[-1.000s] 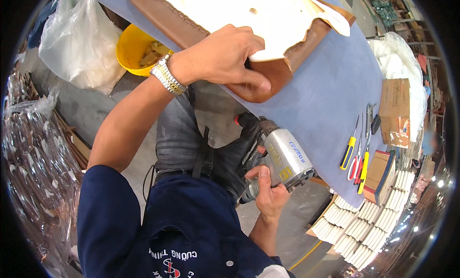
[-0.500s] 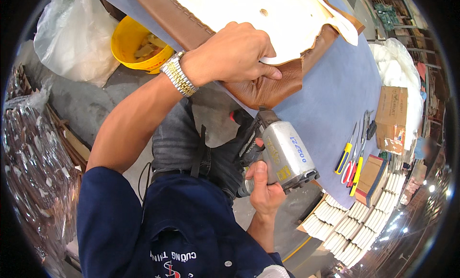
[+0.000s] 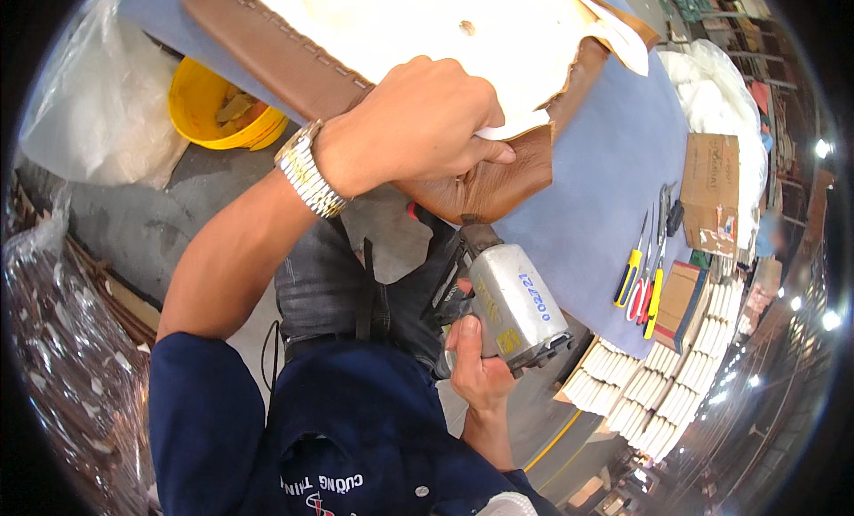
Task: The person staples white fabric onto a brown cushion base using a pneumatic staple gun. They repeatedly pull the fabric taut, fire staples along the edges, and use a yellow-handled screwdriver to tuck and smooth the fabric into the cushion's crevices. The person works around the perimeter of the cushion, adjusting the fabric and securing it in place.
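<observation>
My left hand (image 3: 418, 129), a metal-band watch on its wrist, is closed on the loose edge of a brown leather cover (image 3: 511, 173), thumb pressing at a fold. The leather wraps the rim of a padded piece with white backing (image 3: 400, 27), which lies on a blue-grey covered table. Light stitches or staples run along its left rim. In my right hand (image 3: 480, 365) is a silver pneumatic staple gun (image 3: 516, 298), fingers wrapped round its handle. The gun's nose points up at the leather's lower edge, touching or nearly touching it; which one I cannot tell.
On the table's right lie a yellow-and-black screwdriver (image 3: 628, 278), red-handled pliers (image 3: 637, 302) and a yellow-handled tool (image 3: 654, 302). Beyond are a cardboard box (image 3: 710, 191) and rows of white strips (image 3: 663, 396). A yellow bucket (image 3: 191, 116) and plastic bag (image 3: 98, 107) stand left.
The view has shifted, so most things sit a little further left and the tools a little higher. Both hands keep their holds on the leather and the staple gun.
</observation>
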### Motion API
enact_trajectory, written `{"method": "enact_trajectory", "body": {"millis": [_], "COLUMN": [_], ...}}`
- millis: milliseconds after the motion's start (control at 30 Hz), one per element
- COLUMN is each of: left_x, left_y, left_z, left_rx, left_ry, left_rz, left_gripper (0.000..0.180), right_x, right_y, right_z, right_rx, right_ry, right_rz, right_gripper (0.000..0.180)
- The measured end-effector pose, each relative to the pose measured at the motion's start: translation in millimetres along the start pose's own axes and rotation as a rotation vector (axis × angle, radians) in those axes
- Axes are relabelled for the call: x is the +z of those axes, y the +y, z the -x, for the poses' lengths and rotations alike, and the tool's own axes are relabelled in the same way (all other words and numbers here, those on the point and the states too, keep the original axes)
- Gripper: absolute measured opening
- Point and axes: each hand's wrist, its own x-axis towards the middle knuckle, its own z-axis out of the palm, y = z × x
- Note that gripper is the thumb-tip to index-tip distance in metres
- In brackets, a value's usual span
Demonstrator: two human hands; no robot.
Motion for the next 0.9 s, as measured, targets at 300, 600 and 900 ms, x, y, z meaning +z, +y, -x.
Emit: {"method": "enact_trajectory", "body": {"millis": [300,600,900], "left_x": [-1,3,7], "left_y": [5,4,5], "left_z": [2,8,11], "left_rx": [-0.060,-0.085,-0.070], "left_ry": [-0.013,0.001,0.008], "left_rz": [0.055,0.041,0.035], "left_gripper": [0.038,0.034,0.034], "right_x": [13,20,16], "right_y": [-15,-45,-56], "right_z": [-10,-36,-40], "right_rx": [0.074,0.332,0.394], "right_ry": [0.035,0.094,0.092], "right_rz": [-0.008,-0.231,-0.216], "right_gripper": [0.051,0.047,0.045]}}
